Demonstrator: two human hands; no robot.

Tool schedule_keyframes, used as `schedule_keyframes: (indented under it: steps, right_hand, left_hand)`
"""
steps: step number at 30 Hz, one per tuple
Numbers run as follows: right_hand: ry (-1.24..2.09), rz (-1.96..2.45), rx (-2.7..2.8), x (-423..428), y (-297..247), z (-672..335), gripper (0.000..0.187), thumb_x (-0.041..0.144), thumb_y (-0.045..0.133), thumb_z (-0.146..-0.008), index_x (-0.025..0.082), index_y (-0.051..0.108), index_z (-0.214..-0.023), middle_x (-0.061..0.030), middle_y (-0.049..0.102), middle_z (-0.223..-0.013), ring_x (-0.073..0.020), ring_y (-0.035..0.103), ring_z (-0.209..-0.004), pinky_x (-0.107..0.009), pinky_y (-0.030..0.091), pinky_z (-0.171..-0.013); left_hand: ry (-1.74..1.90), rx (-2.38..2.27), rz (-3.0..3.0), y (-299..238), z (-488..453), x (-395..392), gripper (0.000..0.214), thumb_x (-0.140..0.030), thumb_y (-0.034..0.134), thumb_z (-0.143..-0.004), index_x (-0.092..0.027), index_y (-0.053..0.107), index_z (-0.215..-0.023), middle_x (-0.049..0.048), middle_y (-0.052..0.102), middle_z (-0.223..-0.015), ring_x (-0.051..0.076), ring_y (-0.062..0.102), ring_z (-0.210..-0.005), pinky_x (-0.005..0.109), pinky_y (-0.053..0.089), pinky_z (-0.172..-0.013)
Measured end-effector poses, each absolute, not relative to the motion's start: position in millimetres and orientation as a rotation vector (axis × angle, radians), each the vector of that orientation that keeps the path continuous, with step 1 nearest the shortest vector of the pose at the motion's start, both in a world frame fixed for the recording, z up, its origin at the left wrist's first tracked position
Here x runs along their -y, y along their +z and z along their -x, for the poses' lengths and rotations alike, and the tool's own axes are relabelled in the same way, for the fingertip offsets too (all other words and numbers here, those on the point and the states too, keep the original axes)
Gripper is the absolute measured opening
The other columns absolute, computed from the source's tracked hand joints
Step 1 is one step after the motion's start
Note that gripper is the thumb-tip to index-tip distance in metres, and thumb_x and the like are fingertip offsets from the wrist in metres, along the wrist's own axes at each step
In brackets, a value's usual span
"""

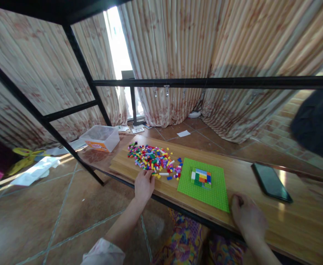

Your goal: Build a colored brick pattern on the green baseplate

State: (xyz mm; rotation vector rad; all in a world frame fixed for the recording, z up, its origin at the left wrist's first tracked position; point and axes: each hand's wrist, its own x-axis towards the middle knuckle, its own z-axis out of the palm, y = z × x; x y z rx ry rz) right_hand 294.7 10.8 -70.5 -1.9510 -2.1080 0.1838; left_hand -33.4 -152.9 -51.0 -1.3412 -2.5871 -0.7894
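My left hand (pixel 144 187) is at the near edge of a heap of small toy bricks (pixel 153 156), its fingers pinched together. A bit of green shows by the fingertips, too small to tell whether it is held. To the right of the heap lies a green studded baseplate (pixel 186 184). Near its middle sits a low block of bricks (pixel 201 177) in white, blue, green, orange, yellow and red. Beside the plate's near right corner, my right hand (pixel 248 217) rests on the wooden board with curled fingers and nothing visible in them.
A dark phone (pixel 272 183) lies at the right of the wooden board (pixel 238 173). Beyond the heap, a clear plastic box (pixel 102 138) stands at the left end. A black metal frame (pixel 178 83) crosses before the curtains. Papers (pixel 183 133) lie on the tiled floor.
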Motion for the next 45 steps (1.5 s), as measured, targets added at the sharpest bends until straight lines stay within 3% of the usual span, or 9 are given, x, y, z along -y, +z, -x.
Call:
schedule_keyframes:
  steps: [8, 18, 25, 30, 35, 41, 45]
  right_hand:
    - [0.187, 1.926, 2.076, -9, -68, -292, 0.034, 0.034, 0.037, -0.093, 0.021, 0.068, -0.104, -0.0095, 0.069, -0.107, -0.024, 0.064, -0.084, -0.033, 0.036, -0.063]
    - [0.218, 1.922, 2.06, -7, -62, -288, 0.033, 0.033, 0.038, -0.094, 0.02, 0.068, -0.101, -0.0095, 0.069, -0.104, -0.0239, 0.064, -0.086, -0.033, 0.035, -0.063]
    - [0.197, 1.929, 2.06, -5, -60, -286, 0.033, 0.033, 0.037, -0.095, 0.02, 0.067, -0.102, -0.0082, 0.069, -0.105, -0.0226, 0.063, -0.083, -0.032, 0.034, -0.062]
    - [0.203, 1.923, 2.062, -6, -61, -287, 0.033, 0.033, 0.038, -0.094, 0.02, 0.067, -0.102, -0.0083, 0.069, -0.106, -0.0221, 0.063, -0.084, -0.032, 0.034, -0.063]
    - [0.206, 1.906, 2.071, -6, -61, -287, 0.033, 0.031, 0.038, -0.094, 0.02, 0.068, -0.104, -0.009, 0.069, -0.107, -0.0224, 0.063, -0.086, -0.032, 0.036, -0.064]
    - [0.229, 1.913, 2.062, -6, -61, -288, 0.034, 0.032, 0.038, -0.095, 0.02, 0.068, -0.106, -0.0092, 0.069, -0.107, -0.0214, 0.063, -0.083, -0.031, 0.036, -0.064]
    - [0.226, 1.926, 2.052, -6, -61, -288, 0.034, 0.032, 0.038, -0.094, 0.02, 0.069, -0.104, -0.0095, 0.069, -0.107, -0.0216, 0.063, -0.084, -0.032, 0.036, -0.064]
  left_hand:
    - [-0.657, 2.546, 1.57, -46, 40, 149, 0.029, -0.019, 0.049, -0.091, -0.024, 0.068, -0.112, 0.0062, 0.062, -0.108, 0.018, 0.06, -0.092, 0.028, 0.048, -0.082]
    - [-0.605, 2.487, 1.67, -48, 44, 141, 0.025, -0.021, 0.044, -0.094, -0.022, 0.067, -0.104, 0.007, 0.062, -0.105, 0.02, 0.058, -0.098, 0.029, 0.047, -0.084]
    - [-0.557, 2.502, 1.75, -41, 45, 134, 0.033, -0.016, 0.046, -0.091, -0.024, 0.064, -0.117, 0.0071, 0.059, -0.108, 0.019, 0.059, -0.097, 0.028, 0.047, -0.084]
    - [-0.515, 2.546, 1.755, -38, 46, 129, 0.025, -0.019, 0.046, -0.092, -0.022, 0.065, -0.108, 0.0066, 0.06, -0.105, 0.018, 0.059, -0.095, 0.027, 0.047, -0.078]
    - [-0.583, 2.536, 1.725, -43, 44, 129, 0.02, -0.021, 0.042, -0.095, -0.02, 0.062, -0.094, 0.0059, 0.06, -0.1, 0.018, 0.059, -0.091, 0.027, 0.046, -0.078]
    - [-0.8, 2.525, 1.61, -49, 45, 130, 0.018, -0.017, 0.038, -0.094, -0.018, 0.055, -0.098, 0.0089, 0.06, -0.103, 0.02, 0.06, -0.094, 0.031, 0.047, -0.08]
    - [-1.082, 2.649, 1.396, -46, 45, 129, 0.015, -0.021, 0.041, -0.093, -0.018, 0.053, -0.101, 0.0076, 0.062, -0.092, 0.022, 0.062, -0.086, 0.034, 0.047, -0.075]
